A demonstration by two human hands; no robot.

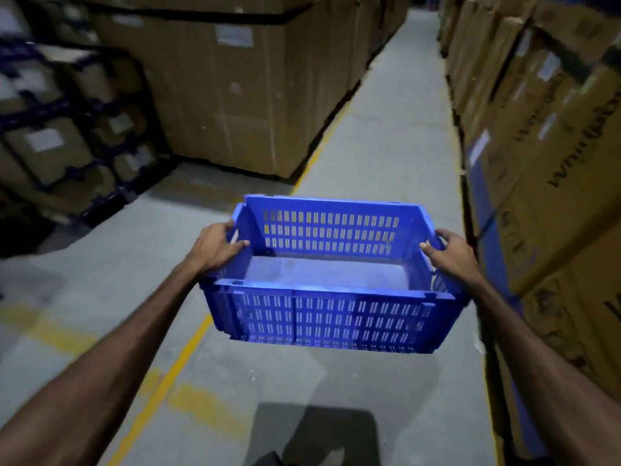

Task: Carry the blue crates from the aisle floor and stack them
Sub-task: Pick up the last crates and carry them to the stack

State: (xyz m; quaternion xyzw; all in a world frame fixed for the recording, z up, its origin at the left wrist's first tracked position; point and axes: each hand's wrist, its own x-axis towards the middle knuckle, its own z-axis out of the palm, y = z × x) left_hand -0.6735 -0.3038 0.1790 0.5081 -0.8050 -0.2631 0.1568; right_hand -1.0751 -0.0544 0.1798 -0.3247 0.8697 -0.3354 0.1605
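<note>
Left racks [67,129] blurred; box lettering [578,142] (right side) partly unreadable.

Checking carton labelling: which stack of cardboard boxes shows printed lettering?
The cardboard boxes on the right, beside the right hand; the left stack shows only white labels.

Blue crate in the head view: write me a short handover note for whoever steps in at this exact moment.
Left hand grips the left end rim of the blue crate; right hand grips the right end rim.
Crate is empty, held level above the aisle floor, between cardboard boxes on both sides.
Done: this crate is lifted.
Left: carry it to the stack and set it down. No stack or other crates are in view.
</note>
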